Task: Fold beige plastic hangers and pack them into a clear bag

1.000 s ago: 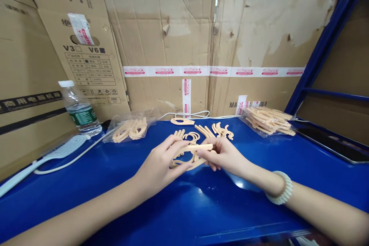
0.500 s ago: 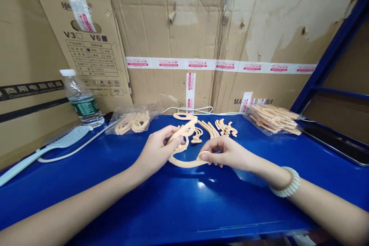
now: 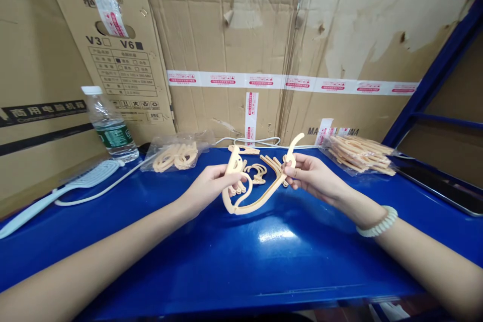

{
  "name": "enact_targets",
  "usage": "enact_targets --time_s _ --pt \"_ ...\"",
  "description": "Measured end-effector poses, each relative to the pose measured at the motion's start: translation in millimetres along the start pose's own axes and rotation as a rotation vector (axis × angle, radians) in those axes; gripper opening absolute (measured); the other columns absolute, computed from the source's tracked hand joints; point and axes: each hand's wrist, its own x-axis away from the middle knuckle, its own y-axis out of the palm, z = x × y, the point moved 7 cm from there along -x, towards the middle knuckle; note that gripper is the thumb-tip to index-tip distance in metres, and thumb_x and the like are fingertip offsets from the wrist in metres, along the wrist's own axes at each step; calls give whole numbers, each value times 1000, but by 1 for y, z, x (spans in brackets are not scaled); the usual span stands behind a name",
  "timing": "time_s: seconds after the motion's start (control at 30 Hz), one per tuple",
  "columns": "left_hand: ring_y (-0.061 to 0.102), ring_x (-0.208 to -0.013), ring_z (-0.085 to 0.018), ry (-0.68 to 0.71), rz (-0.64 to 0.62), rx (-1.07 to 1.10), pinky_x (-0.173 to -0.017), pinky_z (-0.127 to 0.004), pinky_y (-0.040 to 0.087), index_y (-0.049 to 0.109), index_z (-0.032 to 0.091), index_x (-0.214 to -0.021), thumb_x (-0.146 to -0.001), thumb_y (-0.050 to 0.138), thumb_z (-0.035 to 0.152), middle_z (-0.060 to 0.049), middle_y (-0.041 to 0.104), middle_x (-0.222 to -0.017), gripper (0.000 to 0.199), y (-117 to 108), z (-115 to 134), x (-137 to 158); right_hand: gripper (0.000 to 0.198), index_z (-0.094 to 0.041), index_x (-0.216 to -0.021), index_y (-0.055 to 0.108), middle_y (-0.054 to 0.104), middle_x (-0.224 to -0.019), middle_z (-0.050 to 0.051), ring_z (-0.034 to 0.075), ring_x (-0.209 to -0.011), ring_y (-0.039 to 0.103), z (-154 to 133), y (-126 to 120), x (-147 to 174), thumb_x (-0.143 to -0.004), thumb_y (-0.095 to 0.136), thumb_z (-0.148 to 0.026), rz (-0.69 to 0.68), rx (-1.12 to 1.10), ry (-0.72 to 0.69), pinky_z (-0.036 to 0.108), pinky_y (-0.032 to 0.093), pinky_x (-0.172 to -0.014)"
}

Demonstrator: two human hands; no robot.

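Observation:
A pale wood-coloured curved frame (image 3: 252,207) is held up between my two hands above the blue table. My left hand (image 3: 211,183) is closed round its upright left part, with the thumb in front. My right hand (image 3: 313,176) pinches the far end of the frame's long curved arm, where a small hooked piece (image 3: 296,144) sticks up past the fingers. Behind the frame, loose curved strips (image 3: 270,163) and ring-like pieces (image 3: 257,173) of the same colour lie on the table. My fingers partly hide where the pieces meet.
On the left stand a water bottle (image 3: 115,131) and a pale blue hairbrush (image 3: 83,181). A clear bag of round pieces (image 3: 175,155) lies behind my left hand. Farther right are a bag of strips (image 3: 360,153) and a dark flat device (image 3: 439,186). Cardboard (image 3: 226,35) walls the back.
My right hand has risen and moved right, and the frame's curved arm now slants up toward it. The hooked piece now shows upright at that hand. My left hand still holds the frame.

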Motion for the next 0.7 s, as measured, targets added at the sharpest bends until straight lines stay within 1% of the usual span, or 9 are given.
enact_targets --time_s 0.1,0.17,0.23,0.3,0.33,0.4,0.53,0.63,0.7 --pt "63 -89 -21 -42 -192 44 -81 -31 48 71 12 -95 -73 71 40 -9 70 -99 35 16 -4 5 38 -17 -74 54 62 -70 -4 8 -59 63 4 2 -1 -61 88 -27 -9 -49 -3 18 53 -55" --pt "62 -98 -24 -94 -336 86 -87 -34 47 68 14 -107 -72 73 43 -10 68 -106 46 29 -8 10 36 -18 -77 55 65 -71 -4 10 -61 67 7 7 0 -62 88 -26 -20 -43 -25 20 55 -56" --pt "64 -96 -26 -142 -451 142 -84 -36 49 65 15 -105 -73 73 49 -10 67 -106 48 40 -10 16 35 -18 -84 59 68 -73 -2 12 -63 69 9 15 2 -64 86 -27 -40 -19 -50 22 57 -57" --pt "67 -90 -26 -170 -513 187 -79 -37 52 62 15 -95 -74 71 53 -11 67 -103 44 48 -10 21 33 -18 -88 63 70 -78 0 14 -65 70 10 22 5 -65 85 -28 -68 19 -85 24 58 -59" --pt "67 -86 -25 -173 -515 190 -76 -37 52 60 15 -89 -75 69 54 -10 66 -100 42 50 -11 22 31 -17 -87 65 70 -79 1 14 -67 70 10 27 6 -66 85 -29 -85 42 -107 24 59 -60" --pt "66 -76 -21 -165 -465 147 -70 -35 53 55 16 -83 -77 69 51 -7 66 -91 38 50 -13 22 25 -16 -82 67 70 -78 2 14 -67 70 10 34 10 -68 83 -30 -122 97 -153 25 58 -61" --pt "60 -64 -14 -92 -356 16 -59 -25 45 48 19 -85 -80 68 41 -3 66 -80 30 46 -16 20 13 -16 -80 70 66 -76 3 12 -63 65 4 45 18 -79 75 -28 -153 291 -330 24 55 -57" --pt "57 -62 -14 -44 -356 -137 -54 -22 39 54 17 -95 -87 59 39 -1 65 -74 24 45 -15 20 9 -17 -84 72 67 -79 5 14 -68 63 -5 50 25 -85 68 -26 -150 476 -503 25 53 -58" --pt "56 -64 -15 44 -357 -278 -56 -23 38 61 16 -98 -91 51 37 -1 64 -75 24 44 -9 21 9 -18 -86 72 69 -81 6 16 -74 64 -9 53 29 -88 65 -23 -153 576 -589 28 53 -63"
